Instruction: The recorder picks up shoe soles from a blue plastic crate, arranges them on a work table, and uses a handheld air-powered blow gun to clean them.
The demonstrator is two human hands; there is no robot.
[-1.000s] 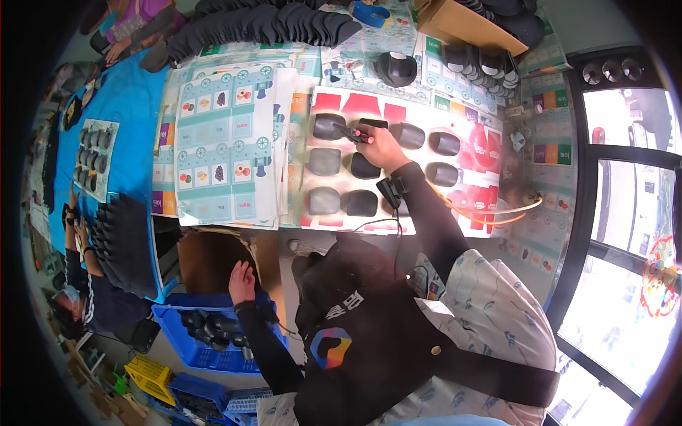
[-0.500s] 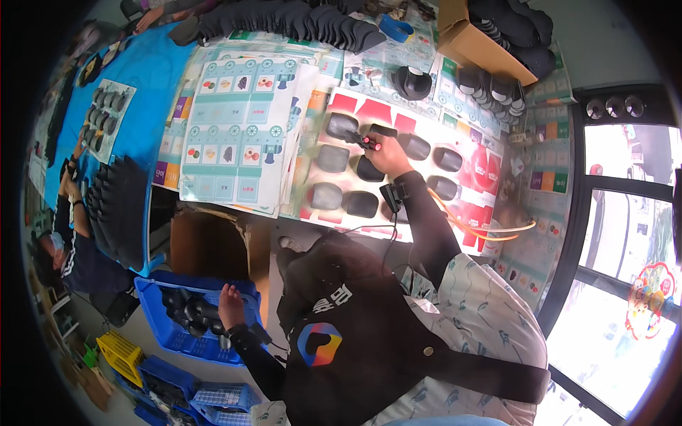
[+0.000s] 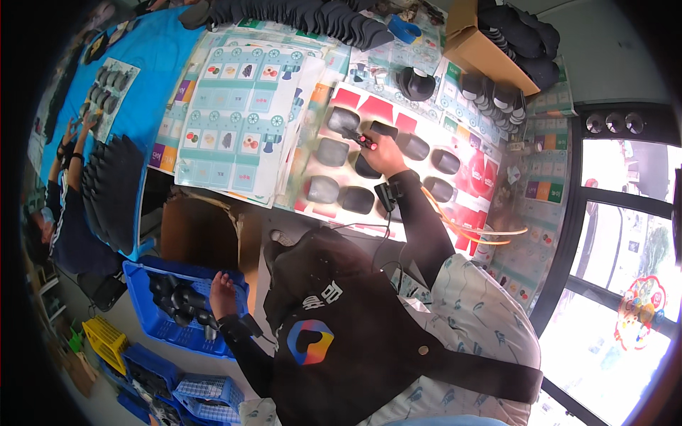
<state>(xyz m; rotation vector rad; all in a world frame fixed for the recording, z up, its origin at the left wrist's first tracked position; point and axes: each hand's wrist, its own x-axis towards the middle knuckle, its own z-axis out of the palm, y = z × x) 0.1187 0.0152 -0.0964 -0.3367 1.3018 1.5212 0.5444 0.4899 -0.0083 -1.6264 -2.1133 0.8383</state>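
Note:
My right hand [image 3: 382, 155] is closed round a small black spray gun [image 3: 361, 138] with red ends. Its nozzle points at a dark curved piece [image 3: 344, 119] at the far left of a red and white board [image 3: 376, 106]. Several more such pieces lie in rows on the board; those on the left, such as the greyish piece [image 3: 324, 189], look pale and hazy. An orange hose [image 3: 462, 226] loops beside my right forearm. My left hand [image 3: 223, 292] hangs low at the edge of a blue crate [image 3: 142, 312], fingers loosely apart, nothing seen in it.
Printed sheets [image 3: 234, 113] are stacked left of the board. Rows of black curved pieces [image 3: 305, 21] line the back, near a cardboard box [image 3: 476, 50]. A co-worker [image 3: 78, 206] works at a blue-covered table [image 3: 153, 64]. More crates, including a yellow crate [image 3: 105, 341], stand on the floor.
The whole view has shifted slightly. My right hand still aims the spray gun at the same corner piece. The co-worker's hands have moved along their board. My left hand stays by the crate.

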